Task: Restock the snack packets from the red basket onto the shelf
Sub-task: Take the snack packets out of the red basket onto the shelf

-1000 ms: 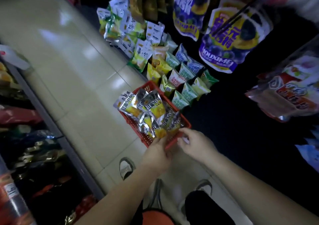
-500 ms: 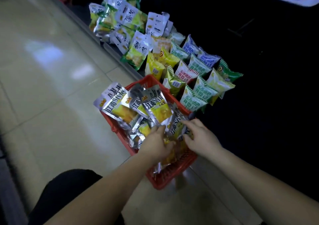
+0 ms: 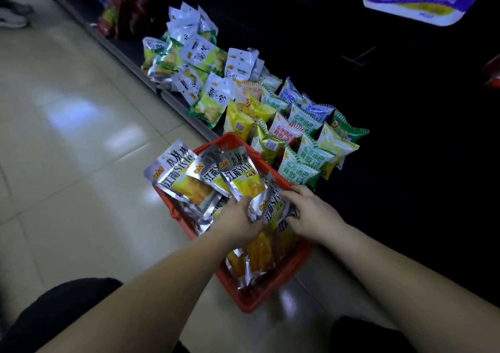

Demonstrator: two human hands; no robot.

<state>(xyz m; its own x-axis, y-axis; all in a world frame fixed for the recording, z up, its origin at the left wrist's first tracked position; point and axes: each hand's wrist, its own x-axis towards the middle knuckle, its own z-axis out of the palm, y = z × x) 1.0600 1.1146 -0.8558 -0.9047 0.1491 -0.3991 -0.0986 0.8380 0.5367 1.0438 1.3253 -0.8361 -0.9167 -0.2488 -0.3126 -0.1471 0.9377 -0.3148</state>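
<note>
Both grips have come off the near rim of the red basket (image 3: 270,296) and onto its silver snack packets (image 3: 189,185). Now the left grip (image 3: 238,217) clasps a fan of them over the basket's far-left part, and the right grip (image 3: 311,212) pinches another just beside it. The basket sits on the floor (image 3: 81,136), against the shelf (image 3: 130,60) at its far right.

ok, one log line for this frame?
stage: picking | left hand: grips fanned silver packets | right hand: pinches silver packets | red basket: on floor beside shelf
</note>
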